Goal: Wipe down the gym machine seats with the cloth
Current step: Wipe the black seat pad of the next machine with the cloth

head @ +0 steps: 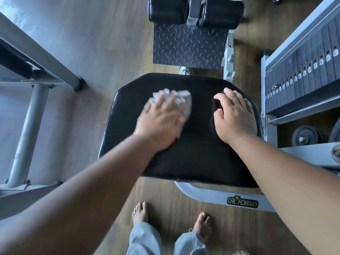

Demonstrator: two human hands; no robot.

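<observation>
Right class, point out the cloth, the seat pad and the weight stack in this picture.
cloth (179,97): head view, crumpled part beyond the left hand's fingers.
seat pad (198,144): head view, bare black middle.
weight stack (312,74): head view, dark plates at right.

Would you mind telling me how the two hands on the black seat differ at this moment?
The left hand presses a crumpled white cloth onto the seat, while the right hand holds nothing and rests bare on the padding. The left hand is motion-blurred; the right hand is sharp. The left hand sits near the seat's left middle, the right hand by its right edge. Both lie palm down on the same seat.
</observation>
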